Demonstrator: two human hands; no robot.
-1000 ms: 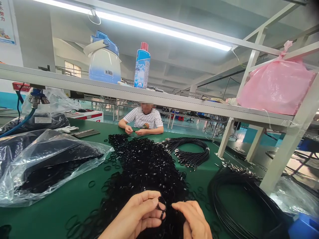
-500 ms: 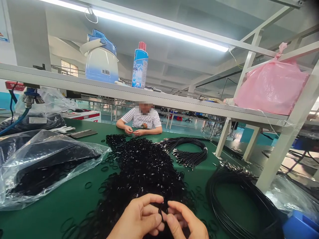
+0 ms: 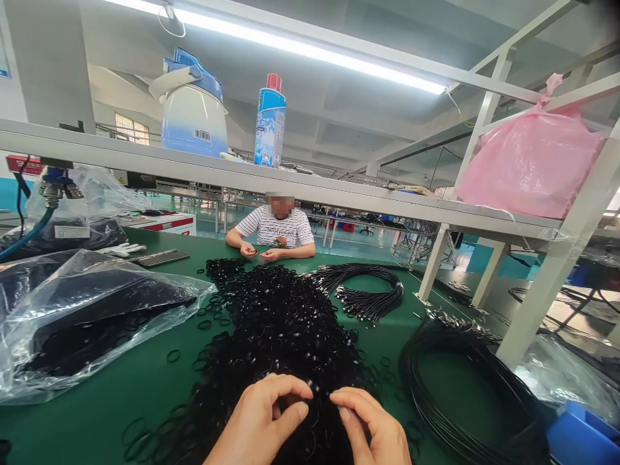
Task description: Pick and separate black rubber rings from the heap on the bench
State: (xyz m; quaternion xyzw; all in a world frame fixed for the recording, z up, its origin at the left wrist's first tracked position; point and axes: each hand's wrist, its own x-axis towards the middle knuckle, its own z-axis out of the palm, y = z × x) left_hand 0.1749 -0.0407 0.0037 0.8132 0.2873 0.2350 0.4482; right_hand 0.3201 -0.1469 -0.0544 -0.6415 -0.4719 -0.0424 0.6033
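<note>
A large heap of thin black rings (image 3: pixel 285 323) spreads over the green table, with loose ones along its edges. My left hand (image 3: pixel 264 416) is over the near part of the heap, its thumb and index fingertip a little apart and no object visible between them. To its right is my right hand (image 3: pixel 371 426), thumb and index finger pinched together. Whatever those right fingertips hold is too small and dark to make out against the rings. A gap separates the two hands.
A clear plastic bag (image 3: pixel 97 316) of black pieces lies left. Coiled black cables (image 3: pixel 421 400) and a cable bundle (image 3: pixel 371 297) lie right, near a blue bin (image 3: pixel 584 436). A shelf (image 3: pixel 339 197) crosses above, holding a jug (image 3: pixel 194 119) and spray can (image 3: pixel 270 123). A person (image 3: pixel 278 229) sits opposite.
My hands have drawn apart; half a second ago their fingertips met around a small black ring. The left thumb and index finger have parted. The person's hands opposite have shifted slightly.
</note>
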